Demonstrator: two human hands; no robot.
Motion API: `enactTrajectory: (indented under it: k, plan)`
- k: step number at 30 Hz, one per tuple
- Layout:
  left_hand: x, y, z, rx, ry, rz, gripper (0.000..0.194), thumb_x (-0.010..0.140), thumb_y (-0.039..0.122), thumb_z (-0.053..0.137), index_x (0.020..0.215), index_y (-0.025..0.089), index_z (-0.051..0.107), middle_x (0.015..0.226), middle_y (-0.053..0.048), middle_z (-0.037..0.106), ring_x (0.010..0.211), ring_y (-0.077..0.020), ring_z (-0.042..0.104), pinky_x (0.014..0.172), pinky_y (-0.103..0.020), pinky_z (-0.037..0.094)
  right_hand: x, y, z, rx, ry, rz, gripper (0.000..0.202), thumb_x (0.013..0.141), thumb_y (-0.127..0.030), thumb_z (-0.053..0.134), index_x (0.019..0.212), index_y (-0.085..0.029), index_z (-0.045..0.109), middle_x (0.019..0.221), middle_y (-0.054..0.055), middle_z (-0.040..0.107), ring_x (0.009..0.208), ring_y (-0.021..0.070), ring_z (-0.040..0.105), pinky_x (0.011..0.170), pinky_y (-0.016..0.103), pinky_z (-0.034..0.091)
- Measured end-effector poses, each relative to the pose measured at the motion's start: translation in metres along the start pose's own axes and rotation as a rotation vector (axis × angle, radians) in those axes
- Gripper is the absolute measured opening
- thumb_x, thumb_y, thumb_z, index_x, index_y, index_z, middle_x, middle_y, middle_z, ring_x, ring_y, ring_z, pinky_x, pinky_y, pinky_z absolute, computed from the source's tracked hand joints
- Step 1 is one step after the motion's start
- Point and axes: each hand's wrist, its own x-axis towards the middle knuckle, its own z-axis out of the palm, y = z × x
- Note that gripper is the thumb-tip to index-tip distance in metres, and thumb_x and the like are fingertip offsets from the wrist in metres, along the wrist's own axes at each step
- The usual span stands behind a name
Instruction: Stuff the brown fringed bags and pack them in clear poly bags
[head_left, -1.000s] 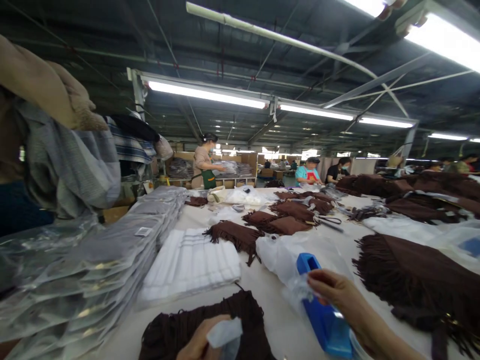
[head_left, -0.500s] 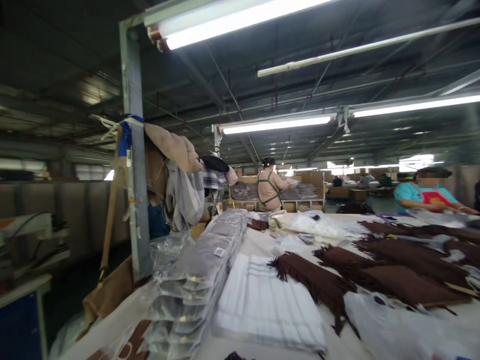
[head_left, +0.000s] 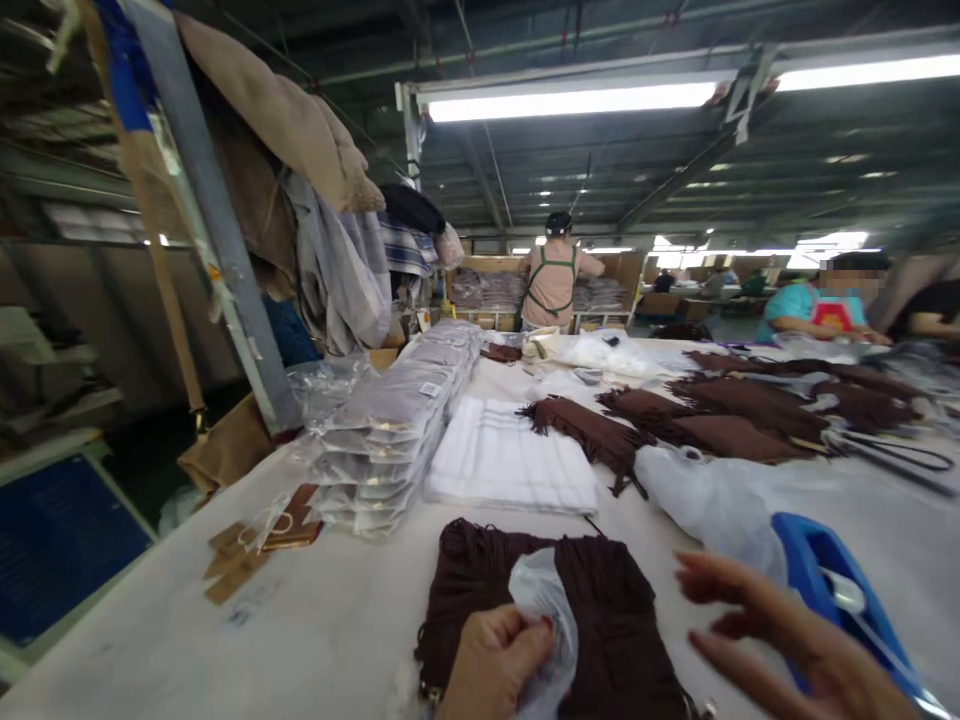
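The left hand [head_left: 491, 665] pinched a crumpled, translucent whitish sheet of thin film [head_left: 546, 605] between thumb and fingers. The right hand [head_left: 787, 635] had its fingers spread, gripping nothing visible. A loose pinch might have let the film slip or crease further, and its free end could have snagged on the strands beneath. The right hand, close to the blue plastic tape dispenser [head_left: 799, 545], might have knocked it. Below the film, on the white-covered table [head_left: 337, 610], lay the dark brown, roughly square fringed fabric bundle [head_left: 619, 610], matte and ridged, its near edge out of view. Beyond it lay a folded white striped cloth [head_left: 517, 460].
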Motion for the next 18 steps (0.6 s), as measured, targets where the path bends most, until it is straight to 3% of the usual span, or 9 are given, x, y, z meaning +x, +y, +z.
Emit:
enactTrajectory:
  k: [2, 4, 6, 8, 11, 14, 16, 18]
  plan:
    - [-0.006, -0.002, 0.01, 0.097, -0.069, 0.043, 0.056, 0.057, 0.064, 0.07, 0.069, 0.01, 0.065, 0.055, 0.001, 0.048, 0.053, -0.0098, 0.039, 0.051, -0.023, 0.025, -0.015, -0.027, 0.029, 0.017, -0.191, -0.034, 0.059, 0.056, -0.05, 0.076, 0.11, -0.031, 0.063, 0.1, 0.007, 0.066, 0.084, 0.0263, 0.059, 0.076, 0.036, 0.049]
    - [-0.014, -0.005, 0.011, 0.18, -0.109, 0.089, 0.045, 0.064, 0.054, 0.067, 0.067, 0.01, 0.065, 0.056, 0.002, 0.046, 0.054, -0.0094, 0.036, 0.052, -0.023, 0.025, -0.021, -0.044, 0.059, 0.099, -0.268, -0.034, 0.043, 0.059, -0.051, 0.074, 0.094, -0.027, 0.067, 0.078, 0.003, 0.066, 0.069, 0.0206, 0.057, 0.064, 0.031, 0.047]
    - [-0.022, -0.009, 0.006, 0.229, -0.1, 0.09, 0.029, 0.064, 0.041, 0.065, 0.064, 0.012, 0.061, 0.055, 0.003, 0.047, 0.053, -0.0095, 0.037, 0.052, -0.023, 0.027, -0.024, -0.048, 0.084, 0.291, -0.305, 0.069, 0.032, 0.066, -0.053, 0.069, 0.074, -0.022, 0.065, 0.064, 0.0, 0.059, 0.06, 0.0154, 0.051, 0.055, 0.026, 0.042]
    - [-0.029, -0.013, -0.005, 0.209, -0.071, 0.049, 0.02, 0.058, 0.029, 0.068, 0.06, 0.015, 0.053, 0.055, 0.004, 0.049, 0.052, -0.0093, 0.04, 0.052, -0.022, 0.029, -0.026, -0.043, 0.098, 0.511, -0.309, 0.227, 0.034, 0.068, -0.053, 0.068, 0.071, -0.02, 0.062, 0.062, -0.001, 0.056, 0.056, 0.0129, 0.049, 0.051, 0.024, 0.04]
    - [-0.037, -0.018, -0.017, -0.062, -0.111, -0.092, 0.033, 0.047, 0.022, 0.074, 0.065, 0.017, 0.047, 0.068, 0.001, 0.057, 0.056, -0.011, 0.049, 0.052, -0.022, 0.033, -0.031, -0.034, 0.105, 0.749, -0.274, 0.355, 0.033, 0.062, -0.045, 0.077, 0.079, -0.021, 0.062, 0.065, -0.002, 0.059, 0.056, 0.0126, 0.05, 0.053, 0.024, 0.041]
    - [-0.04, -0.025, -0.015, -0.357, -0.213, -0.218, 0.049, 0.048, 0.033, 0.08, 0.086, 0.018, 0.053, 0.077, -0.001, 0.059, 0.061, -0.0131, 0.055, 0.055, -0.023, 0.037, -0.038, -0.028, 0.107, 0.893, -0.239, 0.393, 0.035, 0.055, -0.038, 0.082, 0.079, -0.021, 0.061, 0.067, -0.001, 0.061, 0.056, 0.0136, 0.052, 0.055, 0.026, 0.042]
    - [-0.038, -0.031, -0.009, -0.398, -0.256, -0.241, 0.055, 0.048, 0.039, 0.082, 0.092, 0.015, 0.058, 0.071, -0.001, 0.058, 0.056, -0.0117, 0.053, 0.054, -0.023, 0.035, -0.042, -0.024, 0.108, 0.946, -0.223, 0.42, 0.036, 0.053, -0.034, 0.083, 0.08, -0.022, 0.061, 0.068, -0.002, 0.062, 0.057, 0.0137, 0.053, 0.056, 0.026, 0.042]
    - [-0.035, -0.036, -0.004, -0.382, -0.246, -0.232, 0.047, 0.043, 0.033, 0.083, 0.078, 0.011, 0.062, 0.066, -0.002, 0.058, 0.054, -0.0113, 0.05, 0.054, -0.023, 0.035, -0.045, -0.02, 0.104, 0.968, -0.192, 0.416, 0.036, 0.054, -0.03, 0.083, 0.082, -0.024, 0.062, 0.071, -0.003, 0.064, 0.061, 0.0135, 0.055, 0.059, 0.025, 0.043]
